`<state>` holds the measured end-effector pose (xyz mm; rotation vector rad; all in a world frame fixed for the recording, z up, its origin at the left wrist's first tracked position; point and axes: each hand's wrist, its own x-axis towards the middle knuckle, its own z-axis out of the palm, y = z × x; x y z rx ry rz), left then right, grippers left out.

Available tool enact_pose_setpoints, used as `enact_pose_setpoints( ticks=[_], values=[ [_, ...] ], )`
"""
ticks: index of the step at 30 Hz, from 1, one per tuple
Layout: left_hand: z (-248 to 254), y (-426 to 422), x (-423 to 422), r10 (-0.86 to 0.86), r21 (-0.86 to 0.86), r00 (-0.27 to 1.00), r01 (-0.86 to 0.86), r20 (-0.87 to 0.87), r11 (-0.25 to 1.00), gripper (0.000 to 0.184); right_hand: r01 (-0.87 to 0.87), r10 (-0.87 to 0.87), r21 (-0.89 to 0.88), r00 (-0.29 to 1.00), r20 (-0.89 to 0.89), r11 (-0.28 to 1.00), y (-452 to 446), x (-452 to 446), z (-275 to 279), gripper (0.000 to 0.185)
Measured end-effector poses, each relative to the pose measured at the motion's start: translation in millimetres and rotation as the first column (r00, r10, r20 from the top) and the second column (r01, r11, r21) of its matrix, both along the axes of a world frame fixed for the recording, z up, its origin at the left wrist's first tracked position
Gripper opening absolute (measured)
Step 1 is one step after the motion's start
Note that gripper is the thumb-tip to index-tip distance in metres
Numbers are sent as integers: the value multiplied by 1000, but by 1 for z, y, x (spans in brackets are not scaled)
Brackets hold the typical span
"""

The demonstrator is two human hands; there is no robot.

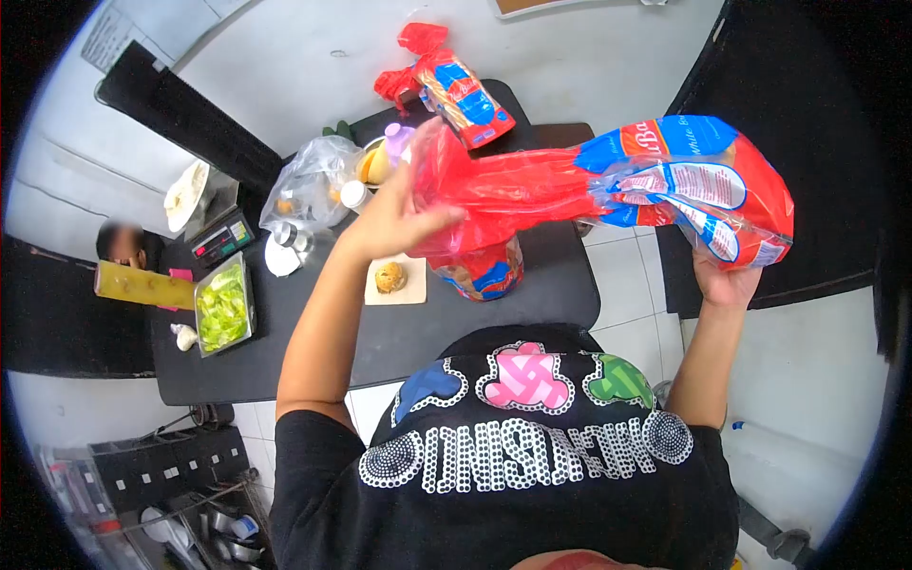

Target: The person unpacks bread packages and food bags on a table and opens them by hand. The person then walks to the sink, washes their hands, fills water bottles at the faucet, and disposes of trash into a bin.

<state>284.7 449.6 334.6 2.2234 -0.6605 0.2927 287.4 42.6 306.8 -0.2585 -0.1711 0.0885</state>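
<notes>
A red and blue plastic bread bag (pixel 679 180) is stretched sideways in the air between my hands. My left hand (pixel 404 204) is at the gathered red mouth of the bag, its thumb against the plastic. From below, my right hand (pixel 727 283) supports the printed, fuller end of the bag; its fingers are mostly hidden behind the wrapper. Under the red plastic, a second bread bag (pixel 489 274) stands on the black table (pixel 313 351), partly covered. Just below my left hand, a round browned bun (pixel 389 277) sits on a pale square board (pixel 408 295).
A third bread bag (pixel 465 95) lies at the table's back edge. To the left are a clear plastic bag (pixel 318 176), a white-lidded jar (pixel 354 196), a tray of chopped lettuce (pixel 223 309) and a scale (pixel 220 237). A person (pixel 142 249) is at the far left.
</notes>
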Motion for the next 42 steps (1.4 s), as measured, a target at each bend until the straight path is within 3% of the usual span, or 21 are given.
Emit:
enact_pose_setpoints(
  ticks=[4, 5, 7, 8, 10, 12, 14, 16, 17, 18, 20, 22, 24, 26, 30, 32, 34, 35, 38, 40, 42],
  values=[
    [-7, -27, -30, 60, -67, 994, -66, -87, 996, 100, -62, 62, 19, 998, 8, 998, 5, 5, -3, 50],
    [3, -31, -34, 133, -49, 968, -147, -214, 988, 84, -55, 55, 2, 998, -16, 999, 4, 9, -6, 50],
    [-17, -13, -14, 277, 68, 960, -278, 26, 958, 60, -79, 77, 11, 994, 78, 997, 6, 11, -10, 51],
    [-15, -7, -8, 366, -1, 894, -379, 259, 925, 38, -9, 11, -33, 998, 57, 999, 7, 10, -7, 51],
    [-9, 18, 10, 413, -257, 893, -362, 179, 896, 25, 129, -127, -121, 992, 26, 984, 10, 8, 2, 51],
    [6, 36, 21, 195, -774, 908, -418, -371, 476, 10, -84, 78, 17, 974, 213, 996, -11, 24, -4, 60],
    [49, 28, 18, -340, -929, 932, 11, -123, 369, 12, -192, 126, 212, 948, 291, 958, -25, 34, 23, 73],
    [94, 6, 20, -412, -909, 910, 140, -37, 392, 10, -178, 39, 491, 959, 280, 853, -19, 28, 55, 91],
    [113, -13, 17, -495, -885, 868, 253, 30, 391, 10, 119, -207, 396, 961, 185, 911, -15, 40, 45, 104],
    [119, -24, 29, -481, -852, 875, 294, 57, 432, 14, 64, -116, 133, 896, 429, 989, -2, 51, 24, 107],
    [104, -38, 43, -472, -807, 881, 301, 32, 508, 17, -92, 165, -181, 881, 443, 979, 48, 47, 13, 105],
    [88, -55, 36, -508, -724, 861, 337, -22, 602, 19, 67, 63, -240, 866, 495, 968, 86, 43, 27, 103],
    [60, -54, 31, -425, -383, 904, 376, -51, 844, 7, -51, 138, -194, 876, 462, 980, 79, 60, 40, 78],
    [58, -60, 4, -283, -369, 882, 137, -376, 919, 11, -56, 100, -91, 795, 599, 994, 63, 90, 33, 48],
    [1, 16, 9, 45, 348, 990, -90, 136, 933, 16, 399, -207, -441, 883, 421, 804, 70, 69, 22, 37],
    [-25, 35, 7, 190, 429, 882, 15, -431, 903, 27, 330, -125, -559, 919, 373, 760, 94, 53, 24, 42],
    [-27, 23, 1, 310, 500, 685, 92, -660, 861, 30, 258, 1, -642, 927, 374, 722, 106, 46, 21, 45],
    [-41, 25, -6, 190, 345, 760, 47, -621, 937, 33, 383, 33, -795, 893, 449, 470, 107, 40, 23, 53],
    [-25, 2, -17, 169, 263, 829, -27, -534, 964, 42, 325, 70, -846, 919, 388, 424, 114, 24, 31, 50],
    [-27, -14, -22, -14, -57, 923, -9, -386, 998, 52, 439, 66, -806, 862, 502, 398, 124, 19, 26, 43],
    [-29, -21, -24, -69, -215, 927, -13, -368, 976, 59, 751, 3, -595, 621, 784, 286, 145, 15, 13, 39]
  ],
)
